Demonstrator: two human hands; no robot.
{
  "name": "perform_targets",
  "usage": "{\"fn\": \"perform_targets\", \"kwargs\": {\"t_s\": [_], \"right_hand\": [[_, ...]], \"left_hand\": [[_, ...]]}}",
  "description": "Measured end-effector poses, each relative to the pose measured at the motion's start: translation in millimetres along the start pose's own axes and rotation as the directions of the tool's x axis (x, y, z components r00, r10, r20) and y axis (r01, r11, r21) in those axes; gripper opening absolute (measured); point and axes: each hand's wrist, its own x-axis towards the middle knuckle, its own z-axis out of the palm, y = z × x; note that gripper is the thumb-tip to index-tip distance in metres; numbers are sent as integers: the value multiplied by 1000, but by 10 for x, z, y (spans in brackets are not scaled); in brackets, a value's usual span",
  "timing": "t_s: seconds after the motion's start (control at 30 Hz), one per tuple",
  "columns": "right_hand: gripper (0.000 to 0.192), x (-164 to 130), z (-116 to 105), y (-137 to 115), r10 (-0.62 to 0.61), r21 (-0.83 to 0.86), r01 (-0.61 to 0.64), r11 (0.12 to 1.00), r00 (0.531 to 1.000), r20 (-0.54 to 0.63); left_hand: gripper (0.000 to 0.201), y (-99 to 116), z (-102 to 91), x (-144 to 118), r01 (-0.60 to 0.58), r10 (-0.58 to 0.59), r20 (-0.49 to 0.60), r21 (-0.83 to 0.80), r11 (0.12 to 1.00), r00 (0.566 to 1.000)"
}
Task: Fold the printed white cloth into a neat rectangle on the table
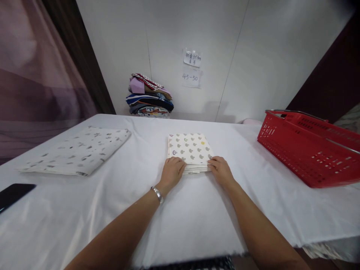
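Observation:
A folded cream cloth [191,148] with small grey and a few coloured prints lies in the middle of the white-covered table. Its near edge shows several stacked layers. My left hand [173,170], with a silver bracelet at the wrist, grips the near left corner, fingers on top of the fabric. At the near right corner my right hand [221,169] pinches the edge between thumb and fingers. Both thumbs are partly hidden from view.
Left on the table lies a folded white cloth [81,150] with grey prints, near a dark phone-like object [15,194]. A red basket [303,150] stands at the right. Behind the table rises a pile of folded fabrics [150,99]; paper signs [192,69] hang on the wall.

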Motion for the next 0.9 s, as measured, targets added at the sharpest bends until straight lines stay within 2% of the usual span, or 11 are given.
{"fn": "perform_targets", "kwargs": {"t_s": [0.23,0.33,0.4,0.47,0.67,0.83,0.9], "right_hand": [[24,-34,-48,16,-23,64,33,997,989,-149],[23,-84,-98,50,-46,91,53,994,996,-79],[21,-105,-111,66,-42,107,42,993,999,-7],[20,-114,-113,71,-33,110,31,993,999,17],[23,-123,-94,63,-62,83,59,995,997,38],[24,-123,-59,74,-54,52,56,997,997,-50],[23,-124,-43,88,-57,63,59,996,998,-32]], "left_hand": [[27,-10,-10,-32,-61,61,-9,19,998,998],[27,-28,1,-58,-116,114,41,46,992,993],[26,-44,9,-71,-126,122,67,54,991,990],[21,-59,15,-81,-123,119,79,49,991,990],[14,-52,19,-96,-113,108,80,67,991,991],[19,-14,13,-92,-132,122,79,130,983,989],[18,-9,8,-99,-150,140,83,140,979,987]]}}
